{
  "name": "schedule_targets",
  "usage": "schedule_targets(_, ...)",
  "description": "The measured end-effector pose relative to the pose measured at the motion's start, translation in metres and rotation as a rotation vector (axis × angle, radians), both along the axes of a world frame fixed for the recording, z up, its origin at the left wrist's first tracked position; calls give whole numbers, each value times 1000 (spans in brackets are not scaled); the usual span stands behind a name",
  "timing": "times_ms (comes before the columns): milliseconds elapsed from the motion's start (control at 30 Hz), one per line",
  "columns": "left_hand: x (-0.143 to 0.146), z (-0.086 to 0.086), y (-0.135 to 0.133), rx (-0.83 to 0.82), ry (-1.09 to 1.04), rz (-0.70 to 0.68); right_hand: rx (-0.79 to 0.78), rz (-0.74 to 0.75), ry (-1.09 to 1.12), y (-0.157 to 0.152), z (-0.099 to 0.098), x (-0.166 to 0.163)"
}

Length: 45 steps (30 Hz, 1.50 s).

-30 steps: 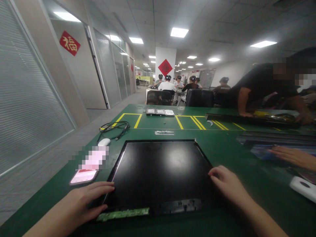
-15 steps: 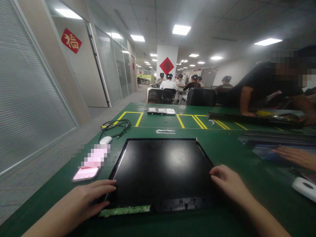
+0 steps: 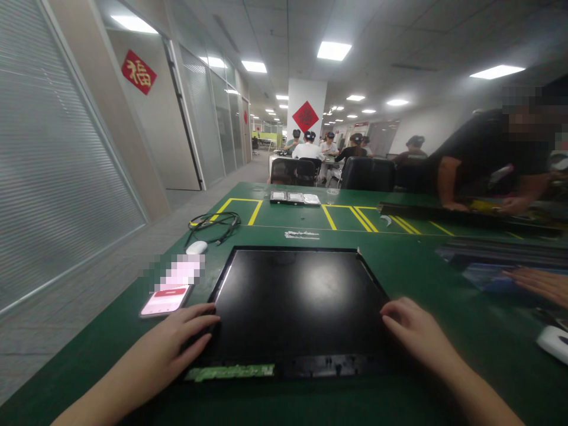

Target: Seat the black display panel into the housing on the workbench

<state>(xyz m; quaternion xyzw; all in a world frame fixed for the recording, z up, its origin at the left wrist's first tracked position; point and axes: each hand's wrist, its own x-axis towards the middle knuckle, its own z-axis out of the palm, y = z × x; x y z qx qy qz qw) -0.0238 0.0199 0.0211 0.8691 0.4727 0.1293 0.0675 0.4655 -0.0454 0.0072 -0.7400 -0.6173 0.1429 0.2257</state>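
A flat black display panel (image 3: 284, 307) lies face up on the green table in front of me. Along its near edge, on the left, a narrow green circuit board (image 3: 233, 371) is exposed. My left hand (image 3: 184, 334) grips the panel's left edge, fingertips over the rim and thumb lower down. On the opposite side, my right hand (image 3: 410, 325) pinches the right edge between thumb and fingers. The undersides of both grips are hidden.
To the left lie a phone (image 3: 164, 300), a white mouse (image 3: 196, 248) and a coiled black cable (image 3: 217, 225). Hard drives (image 3: 295, 198) sit farther back. At right, a co-worker's hand (image 3: 539, 281) rests near a blurred panel; another person (image 3: 479, 151) leans over the table.
My left hand has slid up the panel's left edge, away from me. My right hand keeps its place on the right edge. The whole view has shifted slightly.
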Motion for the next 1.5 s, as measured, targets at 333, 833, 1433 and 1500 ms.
schedule_targets(333, 5, -15, 5, 82, 37, 69, 12, 0, -10, -1, 2, -1)
schedule_targets(833, 11, -13, 14, 30, -175, 131, 10, -12, -2, 1, -2, 1)
schedule_targets(1433, 11, -12, 14, 2, -208, 172, 38, -17, -7, 0, 0, -1)
schedule_targets(1500, 10, -16, 15, 14, -213, 157, 34, -15, -8, 0, 0, -1)
